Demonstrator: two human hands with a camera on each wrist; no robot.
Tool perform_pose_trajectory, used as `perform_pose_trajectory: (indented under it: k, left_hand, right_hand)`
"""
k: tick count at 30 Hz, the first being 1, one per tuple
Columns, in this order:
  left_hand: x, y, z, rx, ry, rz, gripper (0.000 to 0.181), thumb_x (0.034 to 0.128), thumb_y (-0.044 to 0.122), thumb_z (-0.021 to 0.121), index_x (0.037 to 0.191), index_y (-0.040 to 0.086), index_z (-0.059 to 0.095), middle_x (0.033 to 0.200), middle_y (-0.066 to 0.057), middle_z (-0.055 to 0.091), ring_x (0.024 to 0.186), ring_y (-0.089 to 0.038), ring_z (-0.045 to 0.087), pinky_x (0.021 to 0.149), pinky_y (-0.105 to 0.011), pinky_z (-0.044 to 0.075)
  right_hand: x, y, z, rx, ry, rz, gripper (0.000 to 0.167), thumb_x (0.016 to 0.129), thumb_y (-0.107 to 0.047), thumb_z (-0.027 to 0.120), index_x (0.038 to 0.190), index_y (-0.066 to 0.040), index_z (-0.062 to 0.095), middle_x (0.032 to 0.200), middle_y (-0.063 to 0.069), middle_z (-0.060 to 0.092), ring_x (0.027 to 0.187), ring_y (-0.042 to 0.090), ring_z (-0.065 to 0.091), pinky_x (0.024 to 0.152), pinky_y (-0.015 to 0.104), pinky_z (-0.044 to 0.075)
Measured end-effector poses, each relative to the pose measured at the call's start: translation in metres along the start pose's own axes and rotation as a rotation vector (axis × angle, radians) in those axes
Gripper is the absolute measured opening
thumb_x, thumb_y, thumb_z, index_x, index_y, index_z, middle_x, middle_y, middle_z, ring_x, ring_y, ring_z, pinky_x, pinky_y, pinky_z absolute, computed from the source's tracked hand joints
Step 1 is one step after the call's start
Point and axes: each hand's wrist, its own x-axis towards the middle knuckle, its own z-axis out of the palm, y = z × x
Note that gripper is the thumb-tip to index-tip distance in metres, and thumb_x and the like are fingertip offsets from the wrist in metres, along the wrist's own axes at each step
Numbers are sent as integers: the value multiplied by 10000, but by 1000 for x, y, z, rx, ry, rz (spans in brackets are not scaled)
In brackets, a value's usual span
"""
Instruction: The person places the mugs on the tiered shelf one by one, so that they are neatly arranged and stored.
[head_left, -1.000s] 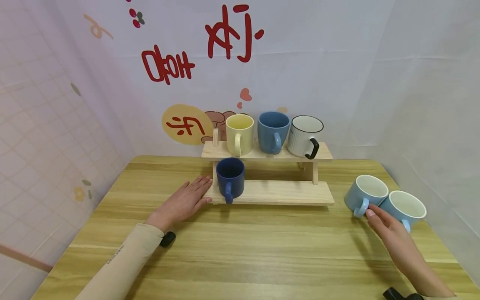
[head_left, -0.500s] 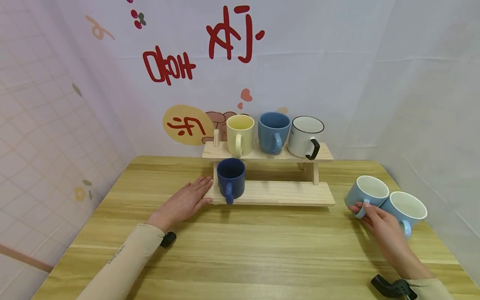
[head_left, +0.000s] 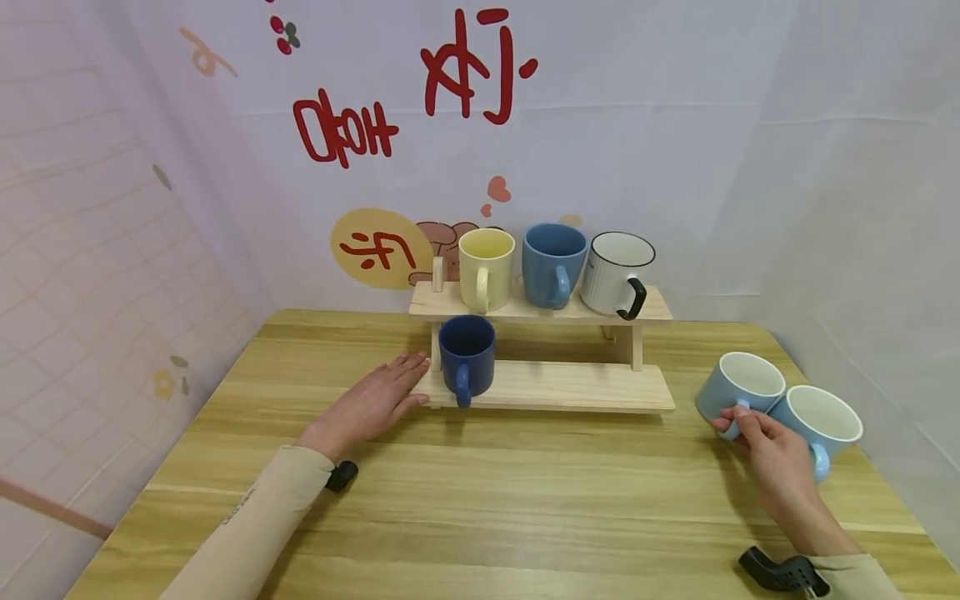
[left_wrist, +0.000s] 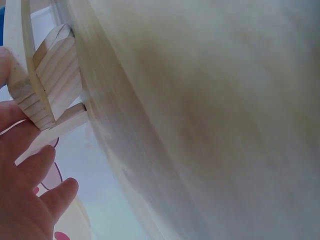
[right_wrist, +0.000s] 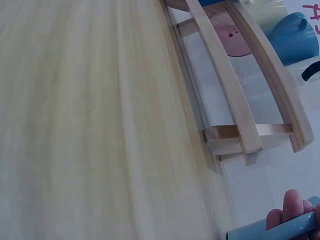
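Observation:
My right hand pinches the handle of a light blue mug, which stands upright on the table at the right. In the right wrist view the fingertips of that hand show at the mug's handle. Close beside it stands a second light blue mug, partly behind my hand. My left hand lies with straight fingers against the left end of a two-tier wooden rack. The left wrist view has the left hand's fingers touching the rack's end.
On the rack's upper board stand a yellow mug, a blue mug and a white mug with a black handle. A dark blue mug sits at the left of the lower board. Printed cloth hangs behind the wooden table.
My right hand has shifted its fingers further round the light blue mug's handle. That mug has barely moved, and my left hand stays at the rack. The head view has shifted slightly.

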Motion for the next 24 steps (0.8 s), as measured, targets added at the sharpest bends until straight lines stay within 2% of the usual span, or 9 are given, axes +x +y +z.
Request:
perform_pose_trajectory:
  k: [5, 13, 24]
  left_hand:
    - [0, -1, 0, -10, -2, -6, 681, 1087, 483, 483, 1594, 40, 385, 1660, -146, 330, 1508, -408, 327, 1168, -624, 329]
    - [1, -2, -1, -25, 14, 4, 682, 1080, 479, 501, 1591, 41, 392, 1659, -142, 335, 1506, -405, 332, 1161, -636, 332]
    - [1, -1, -1, -25, 2, -8, 677, 1081, 474, 500, 1594, 46, 390, 1662, -140, 329, 1510, -406, 325, 1168, -633, 322]
  right_hand:
    - [2, 2, 0, 93, 7, -32, 243, 1084, -223, 562, 1037, -110, 772, 863, -60, 753, 889, 3, 685, 794, 107, 490]
    - [-3, -6, 7, 213, -16, -111, 223, 1073, -152, 570, 1064, -44, 764, 878, -17, 756, 877, 58, 705, 864, 104, 510]
    - [-17, -30, 19, 226, -91, -189, 240, 1084, -128, 542, 1115, 23, 726, 911, -13, 752, 948, 60, 691, 888, 118, 509]
